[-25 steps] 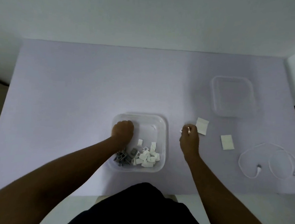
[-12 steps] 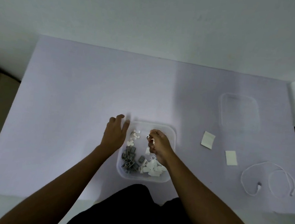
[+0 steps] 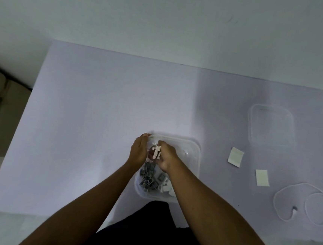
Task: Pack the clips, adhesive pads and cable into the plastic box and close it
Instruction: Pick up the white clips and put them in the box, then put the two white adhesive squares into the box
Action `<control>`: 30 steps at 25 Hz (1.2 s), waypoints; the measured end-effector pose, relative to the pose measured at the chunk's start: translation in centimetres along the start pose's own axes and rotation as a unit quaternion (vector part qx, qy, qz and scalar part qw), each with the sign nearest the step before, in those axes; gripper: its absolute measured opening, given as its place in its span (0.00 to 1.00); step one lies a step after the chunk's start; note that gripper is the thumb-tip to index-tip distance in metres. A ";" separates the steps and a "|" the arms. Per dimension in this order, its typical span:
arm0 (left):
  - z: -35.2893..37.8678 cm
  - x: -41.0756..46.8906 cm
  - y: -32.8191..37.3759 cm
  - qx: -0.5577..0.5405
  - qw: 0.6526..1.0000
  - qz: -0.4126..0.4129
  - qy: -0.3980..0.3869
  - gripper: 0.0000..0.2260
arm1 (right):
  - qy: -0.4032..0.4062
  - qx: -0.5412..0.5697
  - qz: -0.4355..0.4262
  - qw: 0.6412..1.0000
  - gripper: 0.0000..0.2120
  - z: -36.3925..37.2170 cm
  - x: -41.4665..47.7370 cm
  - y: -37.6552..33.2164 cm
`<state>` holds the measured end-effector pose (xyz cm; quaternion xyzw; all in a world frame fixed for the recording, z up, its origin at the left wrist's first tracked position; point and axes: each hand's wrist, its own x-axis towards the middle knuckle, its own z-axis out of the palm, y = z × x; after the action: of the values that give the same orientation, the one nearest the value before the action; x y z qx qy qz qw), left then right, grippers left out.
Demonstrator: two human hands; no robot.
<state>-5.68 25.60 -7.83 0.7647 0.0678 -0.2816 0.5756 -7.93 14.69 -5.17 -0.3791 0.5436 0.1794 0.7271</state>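
Left hand (image 3: 138,152) closed in beside right hand (image 3: 167,157) at box (image 3: 197,164) far-left rim; right pinches white clips (image 3: 156,151), left flat.

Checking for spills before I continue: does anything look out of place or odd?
Nothing stands out. The two adhesive pads, cable and lid lie on the table right of the box, simply unpacked; the clips are in or over the box.

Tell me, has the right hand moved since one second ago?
Yes. The right hand went left: from the table beside the plastic box to above it, near the left hand.
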 end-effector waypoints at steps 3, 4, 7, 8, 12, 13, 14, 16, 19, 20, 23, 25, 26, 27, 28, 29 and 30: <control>-0.1 0.0 0.3 0.006 1.000 0.014 0.002 0.19 | -0.008 0.031 0.006 0.999 0.16 -1.2 -0.5 -0.5; -0.1 0.0 0.3 0.009 1.000 0.017 0.000 0.19 | -0.012 0.045 0.007 0.999 0.18 -1.7 -0.8 -0.6; 0.2 0.1 0.5 0.001 1.000 0.016 -0.004 0.19 | -0.034 0.080 -0.003 0.996 0.21 -3.0 -1.7 -0.8; 0.5 0.1 0.7 -0.007 1.000 0.016 -0.006 0.19 | -0.040 0.089 -0.007 0.995 0.21 -3.5 -1.9 -0.9; 2.6 -0.1 1.4 -0.018 1.000 0.014 -0.017 0.19 | -0.048 0.102 -0.032 0.993 0.21 -6.4 -3.6 -2.2; 3.4 -0.3 1.6 -0.012 1.000 0.012 -0.023 0.20 | -0.046 0.101 -0.043 0.993 0.21 -7.4 -4.2 -2.6; 4.3 -0.3 1.7 0.000 1.000 0.014 -0.028 0.20 | -0.044 0.103 -0.057 0.992 0.20 -8.5 -4.8 -3.1; 5.9 -0.4 2.1 0.031 0.999 0.015 -0.032 0.20 | -0.043 0.109 -0.088 0.989 0.18 -11.0 -6.2 -4.0; 9.4 -1.0 3.4 0.121 0.992 0.032 0.026 0.23 | 0.002 0.120 -0.157 0.980 0.15 -16.7 -8.0 -5.8; 10.4 -1.4 4.1 0.165 0.983 0.043 0.066 0.23 | 0.036 0.116 -0.182 0.976 0.14 -18.7 -8.4 -6.2; 14.3 -3.4 7.3 0.260 0.943 0.172 0.115 0.20 | 0.160 0.082 -0.236 0.955 0.10 -25.2 -8.1 -6.7; 17.9 -4.1 9.5 0.296 0.914 0.271 0.055 0.19 | 0.232 0.028 -0.247 0.940 0.06 -29.4 -6.7 -6.4; 20.2 -4.2 10.1 0.321 0.897 0.304 0.007 0.19 | 0.263 -0.016 -0.246 0.933 0.05 -31.6 -5.6 -6.1; 22.7 -4.1 10.6 0.358 0.875 0.323 -0.044 0.19 | 0.295 -0.074 -0.241 0.922 0.05 -33.6 -4.6 -5.8; 24.9 -3.9 10.8 0.403 0.849 0.328 -0.092 0.20 | 0.324 -0.139 -0.238 0.905 0.07 -35.2 -3.7 -5.4; 27.0 -3.5 10.8 0.448 0.823 0.324 -0.130 0.22 | 0.347 -0.199 -0.239 0.885 0.11 -36.5 -2.9 -5.0; 29.0 -3.1 10.5 0.489 0.799 0.311 -0.158 0.24 | 0.361 -0.247 -0.247 0.865 0.15 -37.7 -2.2 -4.8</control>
<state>-13.94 -3.78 -2.59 0.8697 -0.4121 -0.1997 0.1843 -30.15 -16.20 -6.02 -0.7061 0.5947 -0.0271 0.3835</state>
